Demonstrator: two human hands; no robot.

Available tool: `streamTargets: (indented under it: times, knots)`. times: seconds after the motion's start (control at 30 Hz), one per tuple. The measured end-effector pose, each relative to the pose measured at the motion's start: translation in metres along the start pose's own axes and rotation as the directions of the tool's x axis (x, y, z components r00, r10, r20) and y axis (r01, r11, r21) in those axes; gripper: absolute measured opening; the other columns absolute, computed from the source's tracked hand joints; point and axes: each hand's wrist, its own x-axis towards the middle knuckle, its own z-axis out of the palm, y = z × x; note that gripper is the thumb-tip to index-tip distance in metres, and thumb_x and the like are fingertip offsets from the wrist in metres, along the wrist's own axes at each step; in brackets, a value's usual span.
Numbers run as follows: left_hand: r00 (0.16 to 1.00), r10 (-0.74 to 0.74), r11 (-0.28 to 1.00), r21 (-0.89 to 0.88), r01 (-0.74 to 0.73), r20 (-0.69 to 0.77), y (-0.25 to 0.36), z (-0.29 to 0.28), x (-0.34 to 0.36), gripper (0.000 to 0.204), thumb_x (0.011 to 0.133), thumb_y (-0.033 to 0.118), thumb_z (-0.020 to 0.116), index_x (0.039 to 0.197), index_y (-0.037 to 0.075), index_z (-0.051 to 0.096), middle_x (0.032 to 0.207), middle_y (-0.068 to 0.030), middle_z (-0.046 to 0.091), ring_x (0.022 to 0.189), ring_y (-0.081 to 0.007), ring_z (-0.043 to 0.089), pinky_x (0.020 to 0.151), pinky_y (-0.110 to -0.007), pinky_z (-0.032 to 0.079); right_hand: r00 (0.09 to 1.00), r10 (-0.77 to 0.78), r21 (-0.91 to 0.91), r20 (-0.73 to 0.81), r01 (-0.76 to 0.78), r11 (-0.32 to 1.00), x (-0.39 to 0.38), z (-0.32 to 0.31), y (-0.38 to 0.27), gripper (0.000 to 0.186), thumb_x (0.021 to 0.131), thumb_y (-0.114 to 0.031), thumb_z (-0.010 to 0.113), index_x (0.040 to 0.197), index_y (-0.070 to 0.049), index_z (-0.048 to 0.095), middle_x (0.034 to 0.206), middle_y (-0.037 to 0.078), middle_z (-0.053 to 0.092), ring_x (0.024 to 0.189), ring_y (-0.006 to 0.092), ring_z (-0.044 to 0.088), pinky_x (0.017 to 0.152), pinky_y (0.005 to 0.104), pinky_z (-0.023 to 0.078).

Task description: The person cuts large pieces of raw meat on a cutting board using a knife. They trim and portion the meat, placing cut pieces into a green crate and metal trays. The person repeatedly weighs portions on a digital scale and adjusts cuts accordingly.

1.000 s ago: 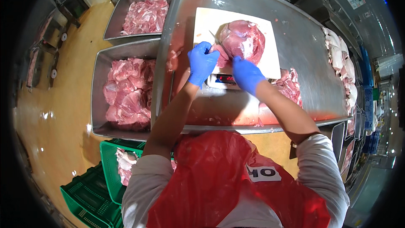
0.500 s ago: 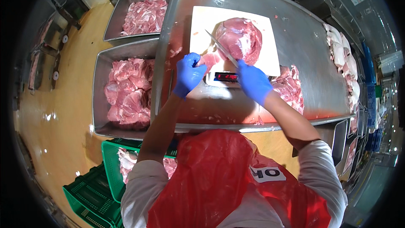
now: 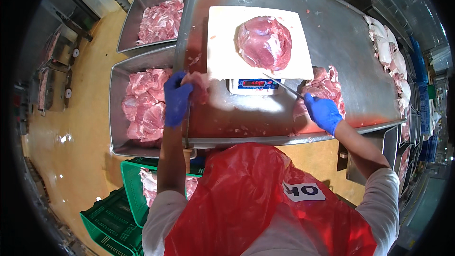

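Note:
A large round piece of raw meat (image 3: 265, 42) rests on a white cutting board (image 3: 225, 61). The board lies on a digital scale (image 3: 258, 87) whose lit display faces me. My left hand (image 3: 177, 98), in a blue glove, pinches a small slab of meat (image 3: 199, 88) above the table's left edge. In my blue-gloved right hand (image 3: 324, 113) is a knife (image 3: 286, 86), its blade pointing up and left toward the board's near edge. Right beside that hand, partly behind it, lies a pile of cut meat (image 3: 324, 85).
Two metal tubs (image 3: 113, 114) with meat stand left of the steel table (image 3: 350, 85). White-skinned cuts (image 3: 388, 57) line the table's right side. Green crates (image 3: 135, 194) sit low at left, one with meat. Wheeled racks (image 3: 59, 73) stand farther left.
My left hand has moved left with the small slab, away from the board. My right hand has drawn the knife back to the right and nearer me.

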Motion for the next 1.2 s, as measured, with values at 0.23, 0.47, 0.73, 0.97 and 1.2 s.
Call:
streamTargets:
  times: [0.23,0.47,0.73,0.97,1.2]
  knots:
    - [0.960,-0.278,0.941,-0.204,0.271,-0.009,-0.028,0.008,-0.070,0.014,0.081,0.014,0.051,0.088,0.004,0.058,0.080,-0.0092,0.064,0.066,-0.0164,0.062,0.057,-0.026,0.051,0.853,0.353,0.521,-0.384,-0.116,0.846,-0.020,0.060,-0.032,0.014,0.097,-0.018,0.055,0.101,-0.005,0.051,0.074,0.025,0.061,0.064,0.0450,0.061,0.054,0.0515,0.045]
    - [0.854,-0.422,0.892,0.308,0.332,0.303,0.062,0.025,-0.004,0.023,0.086,0.028,0.054,0.091,0.007,0.062,0.072,-0.0043,0.064,0.060,-0.0125,0.060,0.052,-0.024,0.046,0.822,0.533,0.839,-0.200,-0.138,0.526,-0.035,0.096,-0.015,0.017,0.101,-0.020,0.051,0.096,-0.004,0.049,0.060,0.005,0.051,0.049,0.0130,0.049,0.044,0.0314,0.039]
    - [0.972,0.076,0.877,0.479,0.042,-0.224,0.145,-0.016,0.193,0.032,0.087,0.029,0.062,0.110,0.008,0.063,0.095,-0.0064,0.064,0.076,-0.0179,0.058,0.063,-0.033,0.050,0.771,0.590,0.888,-0.239,-0.072,0.454,-0.031,0.081,0.014,0.021,0.102,-0.022,0.050,0.093,-0.003,0.049,0.058,0.007,0.054,0.046,0.0136,0.050,0.044,0.0321,0.041]
    - [0.913,0.320,0.700,0.586,-0.408,0.253,0.025,0.147,0.107,0.070,0.079,0.034,0.077,0.132,-0.001,0.049,0.116,-0.0186,0.061,0.108,-0.0291,0.058,0.087,-0.041,0.050,0.755,0.641,0.956,-0.141,-0.064,0.286,-0.035,0.100,0.005,0.019,0.103,-0.021,0.049,0.093,-0.005,0.050,0.059,0.001,0.050,0.047,0.0075,0.046,0.042,0.0271,0.039]
    - [0.625,0.520,0.188,0.636,-0.748,0.582,0.020,0.204,0.097,0.064,0.071,0.029,0.080,0.123,0.000,0.058,0.116,-0.0222,0.061,0.105,-0.0373,0.059,0.093,-0.042,0.049,0.740,0.660,0.971,-0.129,-0.040,0.235,-0.019,0.077,0.000,0.015,0.103,-0.019,0.048,0.099,-0.004,0.049,0.063,0.003,0.053,0.050,0.0086,0.050,0.045,0.0271,0.043]
